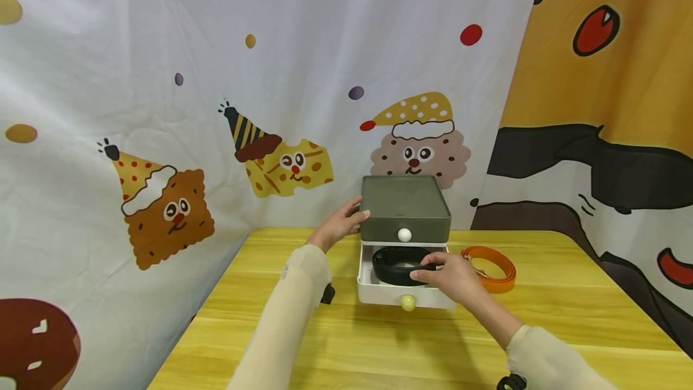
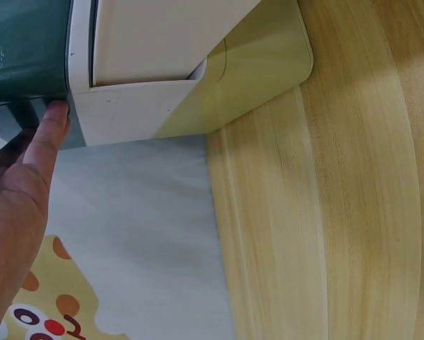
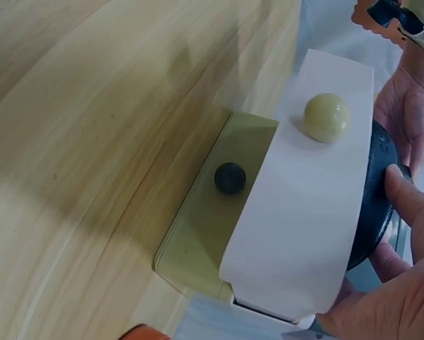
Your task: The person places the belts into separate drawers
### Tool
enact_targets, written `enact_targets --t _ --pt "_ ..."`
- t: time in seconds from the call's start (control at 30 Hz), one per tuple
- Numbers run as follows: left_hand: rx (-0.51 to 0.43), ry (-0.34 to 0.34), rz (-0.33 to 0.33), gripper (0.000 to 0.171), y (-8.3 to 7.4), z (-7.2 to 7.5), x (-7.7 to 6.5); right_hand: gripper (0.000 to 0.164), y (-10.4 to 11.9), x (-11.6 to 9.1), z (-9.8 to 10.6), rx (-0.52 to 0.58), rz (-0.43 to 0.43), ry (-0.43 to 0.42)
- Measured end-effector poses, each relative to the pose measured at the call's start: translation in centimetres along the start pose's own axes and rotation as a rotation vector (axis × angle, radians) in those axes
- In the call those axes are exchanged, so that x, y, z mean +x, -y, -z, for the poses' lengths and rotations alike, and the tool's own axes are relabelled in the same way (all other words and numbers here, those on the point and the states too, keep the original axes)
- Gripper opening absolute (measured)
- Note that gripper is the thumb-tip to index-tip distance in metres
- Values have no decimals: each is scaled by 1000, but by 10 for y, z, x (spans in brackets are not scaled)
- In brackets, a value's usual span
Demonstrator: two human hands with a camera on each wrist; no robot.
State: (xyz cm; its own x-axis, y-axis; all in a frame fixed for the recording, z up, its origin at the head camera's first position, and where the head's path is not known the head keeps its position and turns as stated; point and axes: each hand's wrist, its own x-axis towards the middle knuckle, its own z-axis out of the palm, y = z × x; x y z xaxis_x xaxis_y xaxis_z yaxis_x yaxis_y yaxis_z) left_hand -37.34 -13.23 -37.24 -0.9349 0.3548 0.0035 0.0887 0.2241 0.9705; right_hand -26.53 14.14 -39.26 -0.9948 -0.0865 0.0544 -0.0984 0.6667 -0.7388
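White drawer [image 1: 379,295] stands open; black belt [image 1: 390,275] coiled inside.

A cloth-screened spot, apparently indoors; whether home or studio cannot be told. White fabric [image 1: 303,47], printed with a smiling cartoon biscuit [image 1: 186,236] and cheese [image 1: 271,167] in party hats, hangs behind a wood-grain table's [image 1: 379,348] far edge, spreading beyond its left and right edges.
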Motion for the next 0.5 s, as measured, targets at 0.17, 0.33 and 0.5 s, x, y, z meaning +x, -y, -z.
enact_targets --t 0.17,0.33,0.5 --pt "4 -3 6 72 0 -1 0 32 0 2 -9 -15 14 -29" --pt "12 -11 6 73 -1 -1 0 30 -2 6 -15 -29 49 -83" --pt "19 -15 9 73 0 -1 0 28 -4 6 -14 -17 61 -119"
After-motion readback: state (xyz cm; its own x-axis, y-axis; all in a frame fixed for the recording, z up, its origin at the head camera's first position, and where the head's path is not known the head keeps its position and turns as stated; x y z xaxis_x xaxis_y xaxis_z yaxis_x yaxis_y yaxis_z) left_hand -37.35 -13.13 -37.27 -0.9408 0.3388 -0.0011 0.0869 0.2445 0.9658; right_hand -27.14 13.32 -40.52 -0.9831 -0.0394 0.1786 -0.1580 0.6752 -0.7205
